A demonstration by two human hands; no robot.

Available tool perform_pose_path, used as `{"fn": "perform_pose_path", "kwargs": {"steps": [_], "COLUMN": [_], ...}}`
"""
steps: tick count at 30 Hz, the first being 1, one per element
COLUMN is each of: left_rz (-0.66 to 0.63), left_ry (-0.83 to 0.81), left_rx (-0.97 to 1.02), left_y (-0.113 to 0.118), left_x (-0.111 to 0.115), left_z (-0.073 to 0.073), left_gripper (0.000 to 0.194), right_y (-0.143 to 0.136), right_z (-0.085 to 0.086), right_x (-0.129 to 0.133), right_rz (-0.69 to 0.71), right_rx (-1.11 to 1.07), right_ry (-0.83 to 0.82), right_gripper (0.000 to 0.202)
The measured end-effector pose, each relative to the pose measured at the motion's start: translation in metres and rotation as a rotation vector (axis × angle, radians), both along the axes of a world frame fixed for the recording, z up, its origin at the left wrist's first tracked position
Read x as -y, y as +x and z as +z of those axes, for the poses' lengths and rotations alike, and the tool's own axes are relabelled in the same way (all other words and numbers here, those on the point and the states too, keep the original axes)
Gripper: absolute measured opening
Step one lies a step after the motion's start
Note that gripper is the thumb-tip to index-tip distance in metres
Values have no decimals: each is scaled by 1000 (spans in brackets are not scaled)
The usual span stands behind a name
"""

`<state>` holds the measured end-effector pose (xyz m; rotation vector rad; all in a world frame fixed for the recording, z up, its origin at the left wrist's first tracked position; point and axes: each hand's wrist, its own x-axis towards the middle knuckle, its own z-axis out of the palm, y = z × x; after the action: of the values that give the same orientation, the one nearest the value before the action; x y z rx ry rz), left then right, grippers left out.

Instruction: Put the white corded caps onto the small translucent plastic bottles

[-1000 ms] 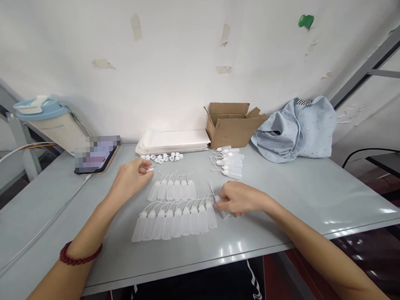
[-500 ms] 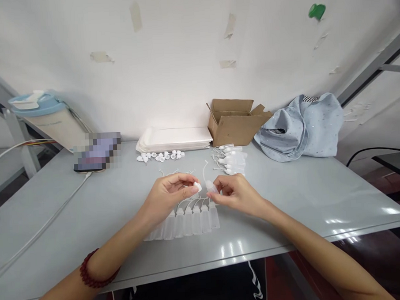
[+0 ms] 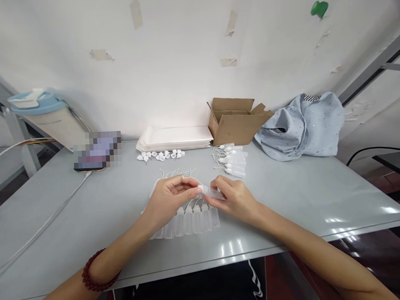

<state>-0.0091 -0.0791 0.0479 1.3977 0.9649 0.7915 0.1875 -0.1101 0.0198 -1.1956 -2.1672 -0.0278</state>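
My right hand [image 3: 233, 192] is closed around a small translucent squeeze bottle [image 3: 212, 192], tilted on its side with its neck toward the left. At that neck, my left hand [image 3: 172, 196] pinches a white cap [image 3: 201, 188] between thumb and forefinger, and cap and bottle meet. Below the hands, a row of similar bottles [image 3: 189, 222] lies side by side with thin white cords at their necks; my left hand hides part of it. Several loose white caps [image 3: 160, 156] lie farther back. Capped bottles [image 3: 234, 159] are grouped to the right.
Behind the caps lies a stack of white sheets or envelopes [image 3: 176, 138]. An open cardboard box [image 3: 238, 126] stands beside it, then a light blue cloth hat or bag [image 3: 305, 127]. On the left are a phone [image 3: 99, 152] with a cable and a blue-lidded tumbler [image 3: 49, 121].
The bottle in my right hand has turned from upright to lying sideways, and its neck has come to the cap in my left hand. The hands are closer together.
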Motion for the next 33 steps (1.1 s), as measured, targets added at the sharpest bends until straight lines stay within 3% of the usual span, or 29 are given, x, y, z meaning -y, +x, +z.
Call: {"fn": "perform_pose_path", "kwargs": {"steps": [6, 12, 24, 29, 33], "left_rz": [-29, -37, -23, -23, -190], "left_ry": [-24, -42, 82, -35, -129], "left_rx": [-91, -113, 17, 22, -64], "left_y": [-2, -3, -2, -4, -4], "left_x": [-4, -4, -2, -5, -5], "left_z": [-1, 1, 0, -3, 1], "left_gripper": [22, 19, 17, 21, 33], "right_y": [4, 3, 1, 0, 0], "right_z": [4, 9, 5, 2, -1], "right_x": [-2, 1, -2, -1, -2], "right_rz": [21, 11, 124, 115, 92], "right_rx": [243, 304, -159, -146, -61], "right_ry": [236, 407, 82, 141, 274], "right_gripper": [14, 10, 21, 18, 18]}}
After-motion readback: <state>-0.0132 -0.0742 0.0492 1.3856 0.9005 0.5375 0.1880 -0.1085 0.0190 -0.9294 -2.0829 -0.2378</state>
